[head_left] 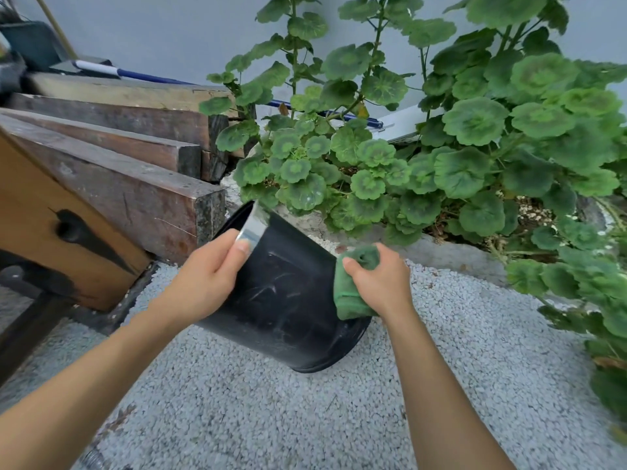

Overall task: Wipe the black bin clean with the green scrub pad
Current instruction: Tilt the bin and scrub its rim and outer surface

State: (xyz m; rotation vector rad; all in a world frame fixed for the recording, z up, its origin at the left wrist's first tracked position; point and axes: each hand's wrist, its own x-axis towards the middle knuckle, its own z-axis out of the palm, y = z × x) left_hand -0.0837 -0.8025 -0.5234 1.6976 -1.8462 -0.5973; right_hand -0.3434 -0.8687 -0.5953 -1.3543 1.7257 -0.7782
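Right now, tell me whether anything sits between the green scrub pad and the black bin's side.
Nothing visible does. The right hand presses the green scrub pad directly against the black bin near its base, while the left hand grips the rim and holds the bin tilted above the gravel.

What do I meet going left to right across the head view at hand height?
Wooden beams → left hand → black bin → green scrub pad → right hand → leafy plant.

The bin (288,300) lies tipped on the gravel (271,418). Timber beams (135,184) sit left, the plant (441,147) behind it.
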